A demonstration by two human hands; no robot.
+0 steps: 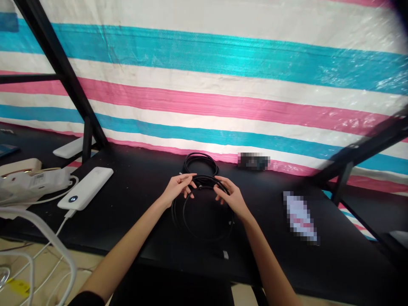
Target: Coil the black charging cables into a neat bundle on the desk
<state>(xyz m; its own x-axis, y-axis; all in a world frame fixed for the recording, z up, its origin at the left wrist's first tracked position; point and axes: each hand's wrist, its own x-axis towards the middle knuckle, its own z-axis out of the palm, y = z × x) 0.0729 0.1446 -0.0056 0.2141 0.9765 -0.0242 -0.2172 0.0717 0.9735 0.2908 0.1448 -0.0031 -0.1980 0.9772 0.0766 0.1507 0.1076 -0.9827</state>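
Both hands (178, 187) on cable coil (204, 221), mid-table (134, 187)

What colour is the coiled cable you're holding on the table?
Black, the coiled cable nearly matches the black table; seen in the head view.

Head view: you look from your own head, forward and down, along both forearms.
Facing: toward the striped tarp (223, 85) behind the black table (143, 182).
Nearness: close; your hands sit mid-frame, the table's near edge at the bottom.
Extent: table width, floor at lower left.
Other views: only this one.
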